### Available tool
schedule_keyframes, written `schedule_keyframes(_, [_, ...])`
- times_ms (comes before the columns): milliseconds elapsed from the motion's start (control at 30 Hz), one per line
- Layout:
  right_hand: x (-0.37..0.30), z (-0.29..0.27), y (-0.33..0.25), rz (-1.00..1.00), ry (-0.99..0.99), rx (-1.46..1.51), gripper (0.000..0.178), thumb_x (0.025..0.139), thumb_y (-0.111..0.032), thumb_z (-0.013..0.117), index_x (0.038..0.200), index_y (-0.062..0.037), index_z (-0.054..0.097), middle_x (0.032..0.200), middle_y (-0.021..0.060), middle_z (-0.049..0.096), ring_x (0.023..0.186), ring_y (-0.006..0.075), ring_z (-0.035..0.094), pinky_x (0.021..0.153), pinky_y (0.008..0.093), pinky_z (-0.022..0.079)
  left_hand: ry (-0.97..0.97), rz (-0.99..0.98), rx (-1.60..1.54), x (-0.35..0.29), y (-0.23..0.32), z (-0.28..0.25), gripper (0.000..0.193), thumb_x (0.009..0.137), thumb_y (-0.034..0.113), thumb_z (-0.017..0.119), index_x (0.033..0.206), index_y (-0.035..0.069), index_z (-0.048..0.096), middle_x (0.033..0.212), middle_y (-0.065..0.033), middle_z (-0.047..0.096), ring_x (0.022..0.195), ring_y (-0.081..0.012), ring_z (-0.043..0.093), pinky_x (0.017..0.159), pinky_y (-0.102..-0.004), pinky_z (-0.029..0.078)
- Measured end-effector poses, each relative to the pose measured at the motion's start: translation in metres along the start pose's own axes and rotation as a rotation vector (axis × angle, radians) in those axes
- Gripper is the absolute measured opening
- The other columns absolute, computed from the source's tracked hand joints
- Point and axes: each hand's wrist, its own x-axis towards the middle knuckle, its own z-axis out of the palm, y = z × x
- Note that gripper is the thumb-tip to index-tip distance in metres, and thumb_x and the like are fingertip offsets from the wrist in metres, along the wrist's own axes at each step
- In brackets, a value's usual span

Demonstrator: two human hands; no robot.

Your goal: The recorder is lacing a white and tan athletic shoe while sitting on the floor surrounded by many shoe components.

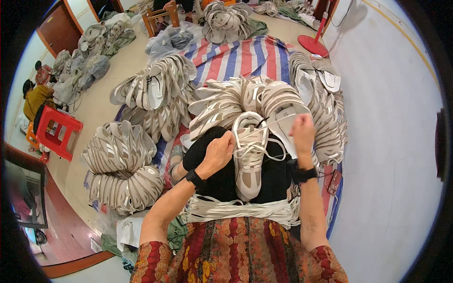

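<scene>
In the head view, the only one, a beige and white shoe (248, 181) sits on the lap, toe toward the body, between the thighs of black trousers (207, 147), inside the right edge of a striped sheet (240, 61). The left hand (217, 154) has its grip bunched closed at the shoe's left eyelet row, apparently on the lace (249, 152); the right hand (302, 129), blurred and raised above the right side of the shoe, seems to pinch the strand drawn toward it. For this lacing step, I would steady the upper with the left wrist low, draw the strand out smoothly along its eyelet line, keep the flat lace untwisted, and clear the loose loop at the right before tightening, so both sides stay even. The lace looks like soft woven ribbon; the toe and side panels look like mesh under smoother overlays, and the collar is rounded and padded. Beyond the shoe, a ribbed fan of shoe pieces (214, 106) overlaps like scales; a stacked row (325, 129) lines the sheet's right edge, and a curled pile (125, 188) lies by its left edge. Nearest the body, a limp hank of pale laces (236, 212) crosses the lap.
</scene>
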Motion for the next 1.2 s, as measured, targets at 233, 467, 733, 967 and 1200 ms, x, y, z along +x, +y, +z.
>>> schedule_keyframes(233, [-0.006, -0.012, 0.027, 0.418, -0.054, 1.345, 0.013, 0.088, -0.015, 0.051, 0.095, -0.0051, 0.054, 0.091, 0.0081, 0.06, 0.082, 0.0205, 0.06, 0.076, 0.0319, 0.049, 0.113, -0.238, -0.051, 0.008, 0.028, -0.013, 0.012, 0.085, 0.009, 0.055, 0.092, 0.0, 0.051, 0.064, -0.0077, 0.056, 0.052, -0.0133, 0.055, 0.049, -0.0258, 0.044])
schedule_keyframes(467, [-0.033, 0.018, 0.039, -0.193, -0.502, 0.213, 0.022, 0.078, -0.006, 0.061, 0.099, -0.0021, 0.06, 0.09, 0.0069, 0.06, 0.079, 0.0145, 0.056, 0.07, 0.0251, 0.046, 0.071, 0.518, 0.283, 0.046, 0.038, 0.03, 0.005, 0.071, 0.007, 0.062, 0.075, 0.007, 0.063, 0.072, -0.0055, 0.055, 0.074, -0.0244, 0.051, 0.069, -0.0352, 0.041])
schedule_keyframes(733, [-0.029, 0.019, 0.037, -0.116, -0.48, 0.247, 0.014, 0.079, -0.007, 0.059, 0.092, -0.0008, 0.06, 0.075, 0.0067, 0.06, 0.065, 0.0129, 0.055, 0.06, 0.0263, 0.045, -0.021, 0.473, 0.349, 0.056, 0.039, 0.033, 0.002, 0.069, 0.011, 0.059, 0.07, 0.01, 0.06, 0.072, -0.0044, 0.052, 0.076, -0.0237, 0.049, 0.067, -0.0365, 0.038])
schedule_keyframes(967, [-0.031, 0.013, 0.018, -0.135, -0.552, 0.12, 0.015, 0.082, -0.011, 0.057, 0.091, 0.0012, 0.057, 0.066, 0.0105, 0.059, 0.054, 0.0164, 0.054, 0.053, 0.0297, 0.044, 0.316, 0.327, 0.97, 0.037, 0.016, -0.063, 0.009, 0.074, 0.013, 0.056, 0.068, 0.009, 0.05, 0.072, -0.0079, 0.048, 0.074, -0.0264, 0.047, 0.064, -0.0386, 0.035])
schedule_keyframes(1200, [-0.034, 0.003, 0.023, -0.189, -0.537, 0.001, 0.022, 0.08, -0.011, 0.057, 0.101, -0.004, 0.058, 0.078, 0.0111, 0.057, 0.061, 0.0226, 0.055, 0.059, 0.0318, 0.045, 0.409, 0.223, 0.918, 0.003, -0.022, -0.091, 0.008, 0.073, 0.011, 0.056, 0.069, 0.008, 0.05, 0.072, -0.0067, 0.048, 0.076, -0.0259, 0.048, 0.065, -0.0379, 0.035])
